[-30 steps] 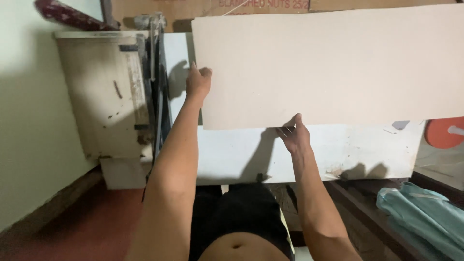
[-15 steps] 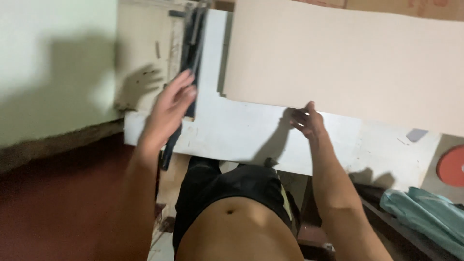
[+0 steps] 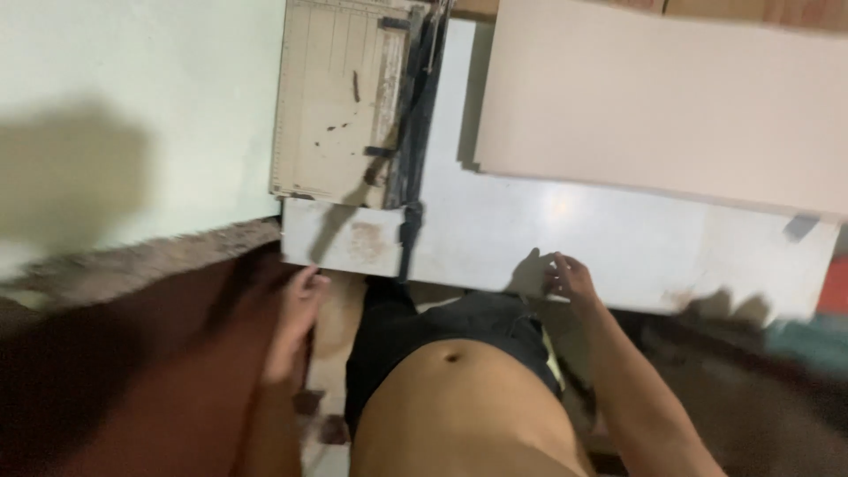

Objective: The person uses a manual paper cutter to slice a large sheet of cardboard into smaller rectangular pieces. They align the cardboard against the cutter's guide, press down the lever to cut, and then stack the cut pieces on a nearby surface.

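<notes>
Landmark: the white flat-topped work table (image 3: 565,243).

Nearest me, below the table's near left corner, my left hand (image 3: 296,322) hangs with fingers loosely curled, holding nothing. It is close to the corner, but the frame is blurred there and I cannot tell whether it touches.

At the table's near edge, toward the middle, my right hand (image 3: 570,278) rests with fingers spread and slack. It grips nothing; the fingertips look to meet the edge.

Farther back, on the table's far right part, lies the large pale beige cardboard sheet (image 3: 662,106), flat, well apart from both hands.

On the table's far left sits the worn cream paper cutter board (image 3: 331,102), with its dark blade arm (image 3: 415,115) along the side nearer the sheet.

Judgement: the sheet is set down and released, a pause between handlings. A next move would call for regripping the sheet's near edge and squaring it to the blade arm.
</notes>
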